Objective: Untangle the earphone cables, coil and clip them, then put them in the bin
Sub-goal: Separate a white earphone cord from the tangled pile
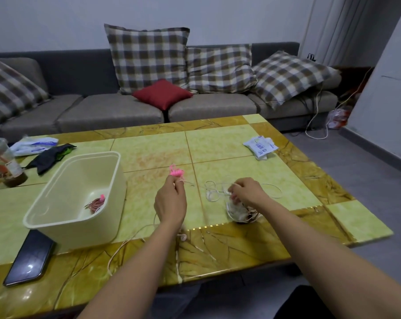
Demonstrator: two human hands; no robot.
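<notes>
Left hand [170, 199] pinching pink clip [176, 172] aloft, ready for coiling; right hand [247, 192] clutching tangle [237, 209] on worktop [218, 143], steadying it.

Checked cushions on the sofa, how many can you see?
4: one cut off at far left, a tall upright one, one beside it, one leaning at the right end. The small cushion is plain red.
</notes>
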